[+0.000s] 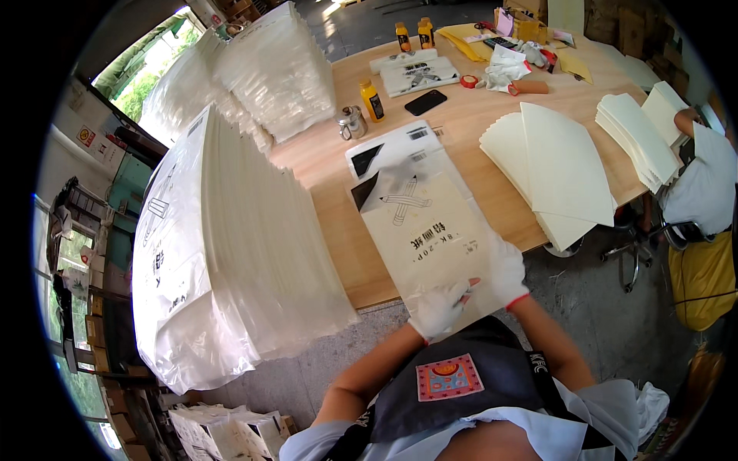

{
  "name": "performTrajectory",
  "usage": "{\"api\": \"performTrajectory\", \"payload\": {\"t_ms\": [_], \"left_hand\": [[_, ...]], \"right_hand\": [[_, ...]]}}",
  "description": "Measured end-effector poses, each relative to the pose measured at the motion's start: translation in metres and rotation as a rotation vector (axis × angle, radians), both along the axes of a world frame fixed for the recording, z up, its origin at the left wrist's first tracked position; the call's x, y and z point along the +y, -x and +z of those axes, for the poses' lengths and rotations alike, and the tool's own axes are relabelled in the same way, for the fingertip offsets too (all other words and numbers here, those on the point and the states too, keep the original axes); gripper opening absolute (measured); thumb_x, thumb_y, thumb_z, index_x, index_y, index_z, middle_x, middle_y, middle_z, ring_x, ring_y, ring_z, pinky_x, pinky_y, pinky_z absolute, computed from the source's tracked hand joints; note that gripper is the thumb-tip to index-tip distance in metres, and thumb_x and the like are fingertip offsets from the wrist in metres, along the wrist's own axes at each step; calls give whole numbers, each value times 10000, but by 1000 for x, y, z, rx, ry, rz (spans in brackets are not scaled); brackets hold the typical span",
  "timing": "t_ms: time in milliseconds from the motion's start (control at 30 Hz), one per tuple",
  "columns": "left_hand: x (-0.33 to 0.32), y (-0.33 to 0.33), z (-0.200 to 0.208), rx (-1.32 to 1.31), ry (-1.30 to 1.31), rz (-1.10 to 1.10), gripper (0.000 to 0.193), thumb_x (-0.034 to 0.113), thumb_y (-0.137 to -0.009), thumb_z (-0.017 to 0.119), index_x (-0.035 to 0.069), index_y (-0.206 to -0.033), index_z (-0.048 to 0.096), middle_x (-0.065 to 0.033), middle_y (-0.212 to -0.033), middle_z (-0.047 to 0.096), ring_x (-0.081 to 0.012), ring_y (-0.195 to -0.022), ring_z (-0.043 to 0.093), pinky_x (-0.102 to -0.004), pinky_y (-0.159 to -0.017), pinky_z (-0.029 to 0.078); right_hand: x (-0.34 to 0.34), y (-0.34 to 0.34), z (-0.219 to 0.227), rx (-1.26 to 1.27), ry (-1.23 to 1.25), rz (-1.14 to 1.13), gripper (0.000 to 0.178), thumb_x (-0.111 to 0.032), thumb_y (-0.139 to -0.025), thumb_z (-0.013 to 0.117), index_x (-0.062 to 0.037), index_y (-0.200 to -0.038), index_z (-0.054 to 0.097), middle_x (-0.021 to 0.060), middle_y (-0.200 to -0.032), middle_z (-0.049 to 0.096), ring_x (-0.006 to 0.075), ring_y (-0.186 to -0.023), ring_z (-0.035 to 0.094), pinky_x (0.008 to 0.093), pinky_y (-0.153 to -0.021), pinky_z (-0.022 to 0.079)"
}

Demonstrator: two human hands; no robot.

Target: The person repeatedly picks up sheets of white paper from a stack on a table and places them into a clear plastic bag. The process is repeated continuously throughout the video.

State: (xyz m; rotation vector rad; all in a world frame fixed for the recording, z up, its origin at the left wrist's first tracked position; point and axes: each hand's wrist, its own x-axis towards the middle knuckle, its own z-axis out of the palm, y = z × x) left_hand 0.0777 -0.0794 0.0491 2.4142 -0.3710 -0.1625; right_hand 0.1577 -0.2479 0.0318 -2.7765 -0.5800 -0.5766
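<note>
A pack of cream paper in a clear printed plastic bag lies in front of me, its near end overhanging the table edge. My left hand, in a white glove with bare fingertips, is closed at the pack's near end, pinching the plastic. On the pack's right edge, my right hand, in a white glove with a red cuff, grips the side; some of its fingers are hidden. Beneath the pack's far end lie more printed plastic bags.
A tall stack of bagged paper stands at my left, with wrapped stacks behind. Fanned cream sheets lie right. Beyond are a phone, a yellow bottle and a metal pot. Another person sits far right.
</note>
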Motion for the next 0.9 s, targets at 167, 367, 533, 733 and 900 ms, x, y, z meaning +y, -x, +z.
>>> {"api": "performTrajectory", "payload": {"t_ms": [167, 367, 533, 733, 900], "left_hand": [[70, 25, -33, -404, -324, 544, 151, 104, -710, 650, 104, -847, 586, -57, -786, 588, -290, -826, 571, -377, -713, 462], [74, 89, -2, -286, -63, 477, 142, 85, -657, 695, 94, -690, 557, -72, -720, 543, -273, -715, 559, -383, -608, 436], [55, 139, 20, 13, 140, 406, 157, 54, -639, 691, 83, -694, 547, -78, -708, 529, -261, -640, 553, -370, -561, 438], [58, 113, 5, -92, 124, 436, 159, 14, -644, 645, 73, -705, 511, -86, -698, 504, -268, -622, 539, -368, -554, 433], [81, 71, -7, -367, -15, 585, 165, -30, -647, 593, 69, -704, 474, -99, -720, 491, -259, -613, 507, -344, -543, 407]], "right_hand": [[-15, -15, -5, 421, 199, 26, 249, -229, -842, 483, -62, -953, 629, 137, -655, 638, 317, -587, 644, 446, -480, 479], [-36, 46, 49, 564, 474, 273, 182, -190, -801, 515, -72, -797, 653, 94, -713, 657, 284, -612, 664, 425, -483, 491], [-53, 90, 58, 1162, 635, 217, 282, -245, -822, 484, -56, -938, 659, 162, -819, 677, 335, -753, 680, 451, -585, 518], [-53, 85, 39, 1092, 331, 335, 316, -291, -861, 483, -79, -1027, 648, 164, -851, 689, 265, -744, 684, 378, -659, 527], [-71, 7, 24, 1508, -684, 46, 433, -402, -891, 548, 12, -945, 663, 114, -783, 675, 155, -696, 649, 287, -647, 512]]}}
